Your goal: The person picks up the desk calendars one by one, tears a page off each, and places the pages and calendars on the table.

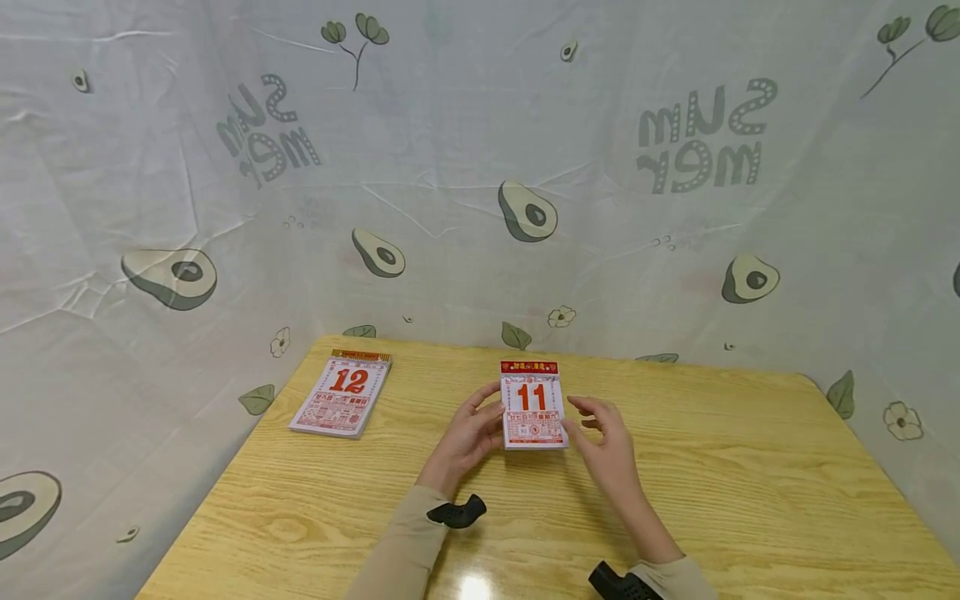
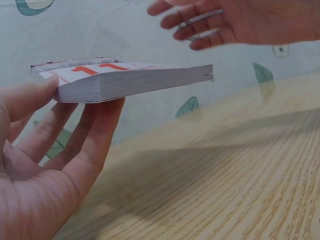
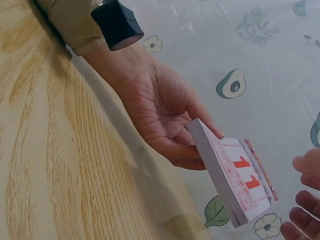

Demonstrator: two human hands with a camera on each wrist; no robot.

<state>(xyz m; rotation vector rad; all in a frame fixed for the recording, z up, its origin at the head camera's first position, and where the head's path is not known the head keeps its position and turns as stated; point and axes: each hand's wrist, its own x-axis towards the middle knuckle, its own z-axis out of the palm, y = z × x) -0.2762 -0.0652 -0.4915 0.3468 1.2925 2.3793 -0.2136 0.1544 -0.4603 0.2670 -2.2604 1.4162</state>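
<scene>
Gripping a thick white-and-red paper calendar block (image 1: pixel 534 408): left hand (image 1: pixel 465 437). Right hand (image 1: pixel 611 443) just beside it, fingers relaxed

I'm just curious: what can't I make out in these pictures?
- Head view: the small print on the pad reading 12 is too tiny to read.
- Left wrist view: the underside of the pad reading 11 faces away, above fingers of the left hand.
- Right wrist view: the right edge cuts off most of the right hand.
</scene>
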